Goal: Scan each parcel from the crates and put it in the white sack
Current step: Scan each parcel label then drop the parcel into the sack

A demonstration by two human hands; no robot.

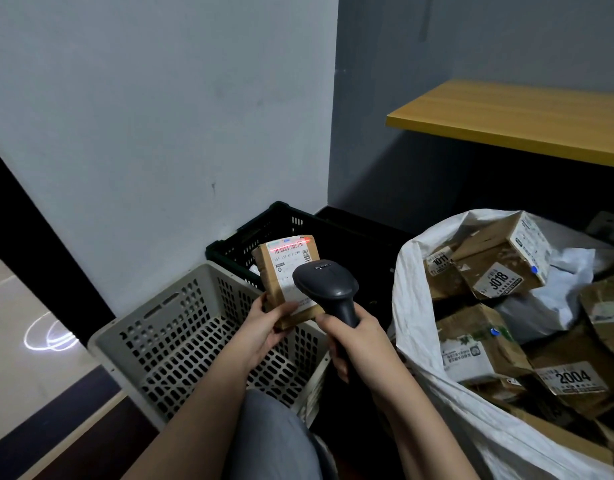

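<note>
My left hand (264,327) grips the lower end of a small brown cardboard parcel (281,268) and holds it upright above the crates. A red scan line lies across the barcode at the top of its white label. My right hand (357,341) is wrapped round the handle of a dark grey barcode scanner (324,282), whose head points at the parcel and covers its lower right part. The white sack (413,306) stands open to the right, with several labelled cardboard parcels (492,265) inside.
A grey perforated crate (174,327) sits below my hands, with no parcel showing inside. A black crate (264,226) stands behind it against the wall. A yellow wooden shelf (506,116) juts out at the upper right. My knee (274,441) is at the bottom.
</note>
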